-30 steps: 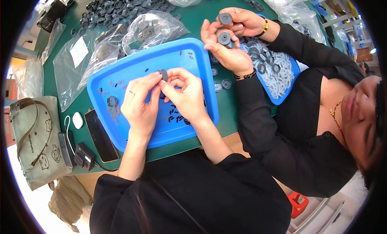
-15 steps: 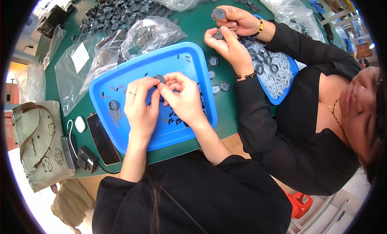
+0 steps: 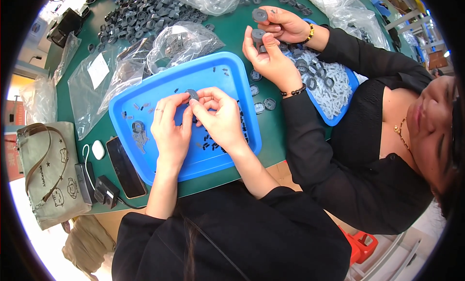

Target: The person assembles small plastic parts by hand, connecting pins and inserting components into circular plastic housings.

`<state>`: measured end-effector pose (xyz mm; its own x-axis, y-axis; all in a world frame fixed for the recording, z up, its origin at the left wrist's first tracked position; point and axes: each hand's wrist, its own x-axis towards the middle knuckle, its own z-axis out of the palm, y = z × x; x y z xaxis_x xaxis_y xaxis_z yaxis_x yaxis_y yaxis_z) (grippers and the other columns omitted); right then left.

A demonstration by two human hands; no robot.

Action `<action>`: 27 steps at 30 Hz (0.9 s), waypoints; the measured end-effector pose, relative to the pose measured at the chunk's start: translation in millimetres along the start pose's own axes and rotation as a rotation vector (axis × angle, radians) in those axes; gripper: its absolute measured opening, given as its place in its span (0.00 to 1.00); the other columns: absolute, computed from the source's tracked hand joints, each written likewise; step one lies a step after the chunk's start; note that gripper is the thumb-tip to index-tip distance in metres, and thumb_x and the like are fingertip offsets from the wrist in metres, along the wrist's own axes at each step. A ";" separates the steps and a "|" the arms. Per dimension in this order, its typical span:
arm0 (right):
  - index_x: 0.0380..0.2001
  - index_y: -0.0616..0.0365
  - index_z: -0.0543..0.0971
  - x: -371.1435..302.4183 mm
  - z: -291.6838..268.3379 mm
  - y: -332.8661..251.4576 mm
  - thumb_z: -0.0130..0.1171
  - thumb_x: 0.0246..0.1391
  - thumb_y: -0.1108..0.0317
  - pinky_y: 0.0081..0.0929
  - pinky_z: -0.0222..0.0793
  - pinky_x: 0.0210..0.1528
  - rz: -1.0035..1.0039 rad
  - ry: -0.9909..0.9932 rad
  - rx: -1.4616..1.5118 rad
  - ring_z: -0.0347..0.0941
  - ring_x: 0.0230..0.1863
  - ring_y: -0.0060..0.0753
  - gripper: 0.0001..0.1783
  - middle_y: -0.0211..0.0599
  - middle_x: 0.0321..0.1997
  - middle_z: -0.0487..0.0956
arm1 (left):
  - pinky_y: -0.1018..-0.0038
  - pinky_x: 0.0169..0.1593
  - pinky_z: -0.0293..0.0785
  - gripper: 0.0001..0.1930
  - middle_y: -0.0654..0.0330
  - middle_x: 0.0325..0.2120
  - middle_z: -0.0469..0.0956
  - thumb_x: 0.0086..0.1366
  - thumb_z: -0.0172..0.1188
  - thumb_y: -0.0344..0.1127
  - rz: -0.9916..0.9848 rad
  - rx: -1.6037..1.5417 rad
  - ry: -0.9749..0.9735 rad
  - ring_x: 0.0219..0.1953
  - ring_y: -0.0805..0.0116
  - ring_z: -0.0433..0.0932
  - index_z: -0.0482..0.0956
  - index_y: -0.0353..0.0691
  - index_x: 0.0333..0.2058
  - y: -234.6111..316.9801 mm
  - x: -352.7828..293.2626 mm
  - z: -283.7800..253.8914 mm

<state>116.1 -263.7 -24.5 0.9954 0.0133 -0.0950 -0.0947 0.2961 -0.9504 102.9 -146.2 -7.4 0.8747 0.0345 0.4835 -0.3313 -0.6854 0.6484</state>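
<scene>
A small dark grey, ring-like plastic part (image 3: 192,94) is pinched between my two hands above the blue tray (image 3: 193,172). My left hand (image 3: 172,128) grips its left side with thumb and fingertips. On the other side, the fingers of my right hand (image 3: 219,117) close on the same part; their tips hide some of it. Below my right hand lie several tiny black pieces (image 3: 208,144) on the tray floor. Another round grey part (image 3: 138,126) rests at the tray's left, beside small translucent pieces (image 3: 140,140).
A large heap of dark grey parts (image 3: 145,14) and clear plastic bags (image 3: 179,41) lie beyond the tray. At right, a co-worker's hands (image 3: 278,63) hold round grey parts over a second blue tray (image 3: 334,120). A phone (image 3: 125,167) and a cloth bag (image 3: 48,174) sit left.
My hands keep nearly the same grip and place. The co-worker's hands have shifted slightly, with the lower round part raised and turned to show its face.
</scene>
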 end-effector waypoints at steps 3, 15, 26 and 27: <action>0.35 0.66 0.77 0.6 -2.0 -1.5 0.65 0.52 0.70 0.15 0.71 0.23 0.022 -0.022 0.082 0.73 0.26 0.13 0.11 0.30 0.26 0.78 | 0.71 0.43 0.76 0.12 0.55 0.36 0.80 0.53 0.65 0.21 -0.001 -0.039 0.008 0.38 0.61 0.79 0.79 0.36 0.37 1.3 0.2 -1.0; 0.34 0.66 0.77 2.2 -7.7 -4.5 0.67 0.52 0.68 0.13 0.69 0.22 0.033 -0.075 0.113 0.71 0.24 0.12 0.13 0.28 0.25 0.77 | 0.70 0.42 0.75 0.12 0.54 0.35 0.75 0.53 0.63 0.20 0.031 -0.088 -0.054 0.37 0.59 0.77 0.76 0.35 0.37 0.4 2.9 -2.8; 0.35 0.66 0.77 -0.1 -4.3 -3.4 0.67 0.51 0.69 0.13 0.69 0.23 0.037 -0.031 0.069 0.70 0.23 0.11 0.13 0.27 0.25 0.76 | 0.68 0.42 0.74 0.12 0.53 0.35 0.73 0.54 0.61 0.19 0.035 -0.079 -0.073 0.37 0.57 0.75 0.73 0.34 0.38 -1.4 1.8 -1.6; 0.35 0.66 0.77 0.0 -3.9 -3.4 0.67 0.51 0.69 0.13 0.68 0.24 0.038 -0.026 0.060 0.70 0.23 0.11 0.13 0.27 0.25 0.76 | 0.68 0.42 0.74 0.12 0.53 0.35 0.73 0.55 0.61 0.19 0.033 -0.060 -0.072 0.37 0.57 0.75 0.73 0.34 0.38 -1.7 1.7 -1.7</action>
<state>116.4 -268.4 -22.5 0.9912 0.0501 -0.1225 -0.1323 0.3516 -0.9267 104.3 -143.7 -6.7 0.8856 -0.0411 0.4627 -0.3788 -0.6403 0.6682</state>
